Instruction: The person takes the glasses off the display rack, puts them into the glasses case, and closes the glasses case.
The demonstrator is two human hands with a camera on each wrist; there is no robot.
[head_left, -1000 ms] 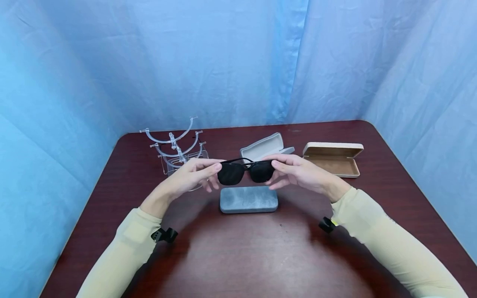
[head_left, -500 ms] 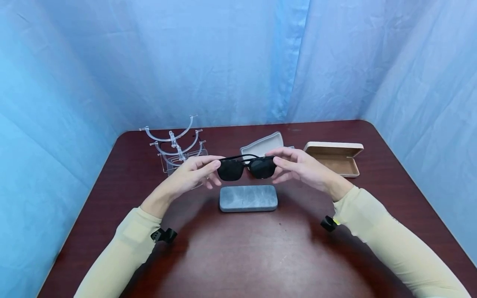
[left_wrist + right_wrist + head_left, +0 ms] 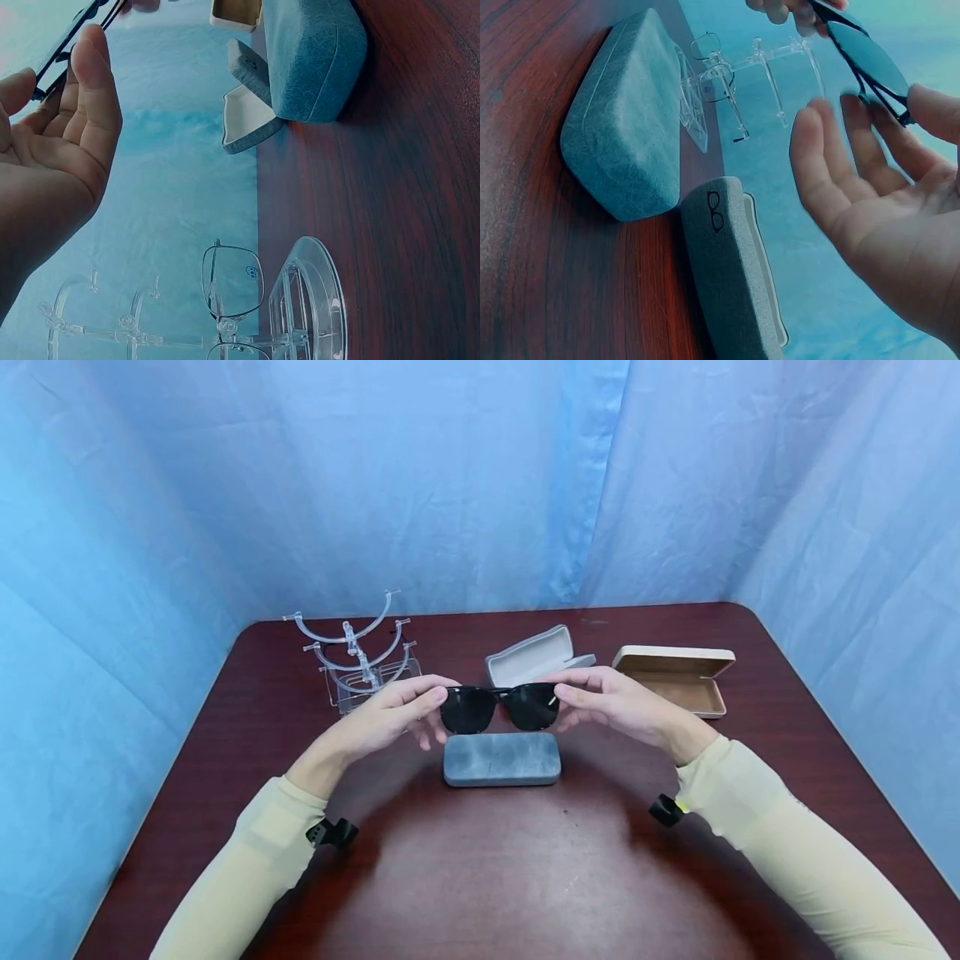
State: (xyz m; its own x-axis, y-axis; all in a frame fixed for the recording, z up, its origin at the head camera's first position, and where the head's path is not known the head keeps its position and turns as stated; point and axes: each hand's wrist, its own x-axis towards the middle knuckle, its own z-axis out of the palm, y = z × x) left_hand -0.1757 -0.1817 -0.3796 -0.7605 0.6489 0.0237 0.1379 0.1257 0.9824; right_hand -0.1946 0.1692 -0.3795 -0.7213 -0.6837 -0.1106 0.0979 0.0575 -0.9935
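Black sunglasses with dark lenses are held up between both hands, lenses toward the head camera. My left hand pinches one end of the frame between thumb and fingers. At the other end, my right hand pinches the frame the same way; its lower fingers spread below in the right wrist view. The temples are folded behind the lenses, as the right wrist view shows. Just below the sunglasses in the head view lies a closed blue-grey glasses case on the table.
A clear display stand at the back left carries wire-rimmed eyeglasses on a low tier. Behind the hands lies an open grey case. To its right sits an open beige case. Blue curtains enclose the table.
The sunglasses rose slightly, then came down a little, and their lenses tipped so the temples now hide behind the frame. Both hands kept their grip.
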